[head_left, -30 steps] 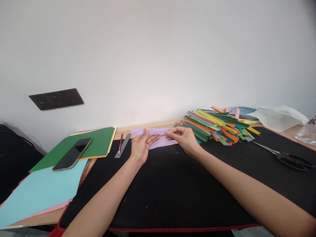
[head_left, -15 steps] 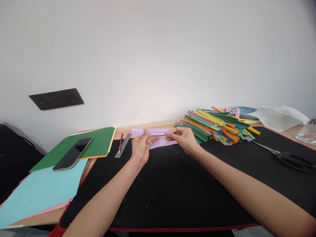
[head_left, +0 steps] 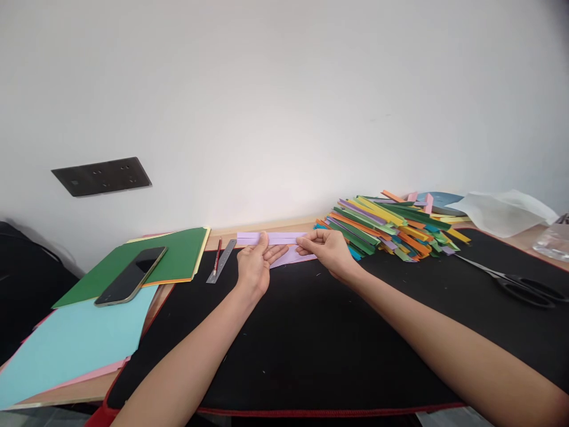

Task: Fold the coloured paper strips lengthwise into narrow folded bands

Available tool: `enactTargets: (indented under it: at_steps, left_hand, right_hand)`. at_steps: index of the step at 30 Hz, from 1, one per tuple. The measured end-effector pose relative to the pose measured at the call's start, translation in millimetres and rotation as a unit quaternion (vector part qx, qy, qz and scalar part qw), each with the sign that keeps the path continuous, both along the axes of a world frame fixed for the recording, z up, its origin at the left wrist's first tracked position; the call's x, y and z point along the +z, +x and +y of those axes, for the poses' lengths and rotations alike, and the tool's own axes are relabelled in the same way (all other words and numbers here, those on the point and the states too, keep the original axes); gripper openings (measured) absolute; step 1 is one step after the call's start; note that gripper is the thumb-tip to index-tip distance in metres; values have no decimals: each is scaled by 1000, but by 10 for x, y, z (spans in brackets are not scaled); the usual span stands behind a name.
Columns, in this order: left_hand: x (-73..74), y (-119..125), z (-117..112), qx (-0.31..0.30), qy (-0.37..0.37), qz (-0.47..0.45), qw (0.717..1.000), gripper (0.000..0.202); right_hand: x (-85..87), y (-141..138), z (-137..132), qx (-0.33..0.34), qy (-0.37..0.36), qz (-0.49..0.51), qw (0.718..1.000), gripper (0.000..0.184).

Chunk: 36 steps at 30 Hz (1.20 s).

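Lilac long flat paper strip [head_left: 283,238], in both hands nr far edge of black red-edged mat [head_left: 311,344]; long axis L–R. L end juts past L hand [head_left: 254,264]: thumb on top, fingers loosely spread. Lilac paper piece [head_left: 291,256] below, btw hands. R hand [head_left: 328,250] pinches strip's R part, thumb + index. Neither hand nearer; both touching.
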State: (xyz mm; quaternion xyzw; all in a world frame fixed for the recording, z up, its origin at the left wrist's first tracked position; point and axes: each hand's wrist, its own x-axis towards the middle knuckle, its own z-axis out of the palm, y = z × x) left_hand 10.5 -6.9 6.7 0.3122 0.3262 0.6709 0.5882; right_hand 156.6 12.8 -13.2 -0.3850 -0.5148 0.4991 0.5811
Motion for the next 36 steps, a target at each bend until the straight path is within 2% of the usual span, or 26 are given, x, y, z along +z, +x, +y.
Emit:
enactTargets:
  at_steps: [10, 24, 36]
  left_hand:
    - [13, -13, -7, -24, -9, -16, 1000, 18]
    - [67, -14, -30, 9, -32, 4, 999, 19]
    - [1, -57, 14, -11, 23, 26, 999, 17]
  right_hand:
    - [8, -1, -14, 3, 7, 12, 1000, 35]
    - [47, -16, -55, 37, -26, 82, 996, 32]
    - [55, -17, -89, 29, -21, 74, 997, 32]
